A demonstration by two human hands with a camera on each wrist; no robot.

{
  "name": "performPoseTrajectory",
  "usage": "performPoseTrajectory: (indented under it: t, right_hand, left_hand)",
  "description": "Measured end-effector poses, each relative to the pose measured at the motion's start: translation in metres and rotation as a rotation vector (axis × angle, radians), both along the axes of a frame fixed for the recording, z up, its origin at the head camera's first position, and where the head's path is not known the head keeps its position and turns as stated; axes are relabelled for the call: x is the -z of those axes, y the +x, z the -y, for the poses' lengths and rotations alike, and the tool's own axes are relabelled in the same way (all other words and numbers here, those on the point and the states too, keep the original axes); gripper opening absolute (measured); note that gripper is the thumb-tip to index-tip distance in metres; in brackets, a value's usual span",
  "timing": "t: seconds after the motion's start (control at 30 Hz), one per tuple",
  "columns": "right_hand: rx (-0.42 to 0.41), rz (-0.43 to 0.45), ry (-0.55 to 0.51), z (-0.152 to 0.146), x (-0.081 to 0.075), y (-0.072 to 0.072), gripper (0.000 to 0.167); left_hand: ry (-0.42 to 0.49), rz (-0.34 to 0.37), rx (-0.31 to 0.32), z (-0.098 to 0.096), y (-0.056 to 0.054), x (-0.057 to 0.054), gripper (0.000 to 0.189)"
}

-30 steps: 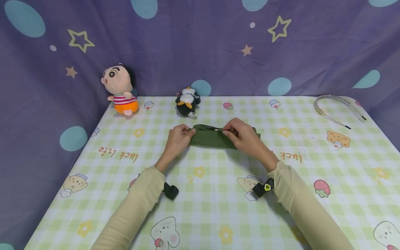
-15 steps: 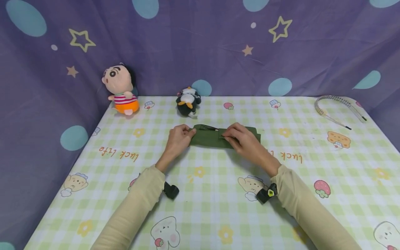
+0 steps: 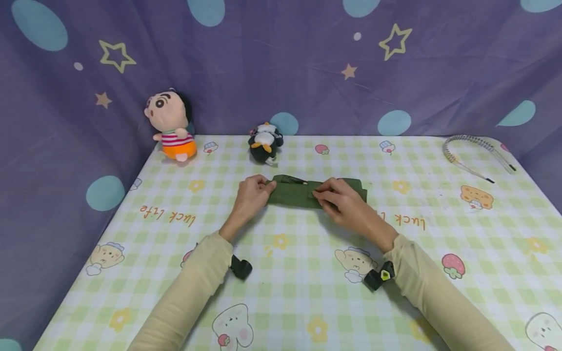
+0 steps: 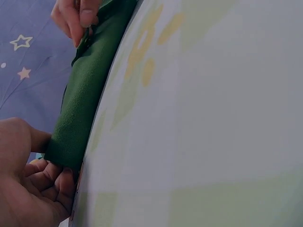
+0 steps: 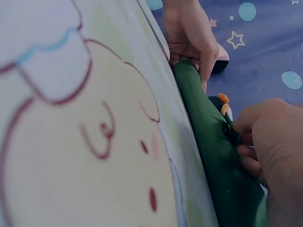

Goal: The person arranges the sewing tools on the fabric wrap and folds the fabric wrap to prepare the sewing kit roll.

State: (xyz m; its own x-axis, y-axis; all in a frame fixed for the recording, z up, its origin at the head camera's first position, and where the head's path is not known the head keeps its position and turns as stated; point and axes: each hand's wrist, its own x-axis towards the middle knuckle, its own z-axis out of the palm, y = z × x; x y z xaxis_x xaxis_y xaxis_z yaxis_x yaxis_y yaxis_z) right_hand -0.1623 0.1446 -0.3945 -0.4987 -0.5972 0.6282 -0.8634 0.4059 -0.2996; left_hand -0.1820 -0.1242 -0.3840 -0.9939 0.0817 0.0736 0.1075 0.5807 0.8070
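A long, narrow green fabric bundle [image 3: 287,193], folded flat, lies across the middle of the table. My left hand [image 3: 253,197] holds its left end, thumb on top and fingers curled beneath, as the left wrist view shows. Toward the bundle's middle, my right hand [image 3: 347,202] pinches a small green tab [image 5: 230,128] between thumb and forefinger. That tab lies against the front face of the fabric [image 4: 90,90]. Beside it, along the upper edge, a dark gap with a thin trim shows. My right hand covers part of the right half.
Behind the bundle sits a penguin plush [image 3: 265,144]. A doll plush in orange shorts [image 3: 177,126] stands at the back left corner. At the back right lies a braided headband [image 3: 470,141]. A checkered cloth [image 3: 285,292] covers the table, with a purple curtain [image 3: 307,73] behind.
My right hand has drawn the small tab from the upper edge down over the bundle's front, shifting slightly right and nearer. My left hand keeps its hold on the left end.
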Motion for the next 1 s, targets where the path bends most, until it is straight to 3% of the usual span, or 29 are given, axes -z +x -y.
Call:
performPoseTrajectory:
  t: [0.27,0.47,1.0]
  right_hand:
    - [0.046,-0.108,0.264,-0.0024,-0.0046,0.0071,0.034]
    - [0.102,-0.202,0.389,0.0011,-0.0060,0.0089,0.036]
    - [0.141,-0.240,0.440,0.0056,-0.0091,0.0081,0.034]
  left_hand:
    - [-0.010,0.004,-0.012,-0.0006,-0.0011,-0.0001,0.023]
    - [-0.014,0.010,0.001,0.0001,-0.0020,0.0006,0.023]
    - [-0.022,0.045,0.056,0.0037,-0.0033,-0.0015,0.024]
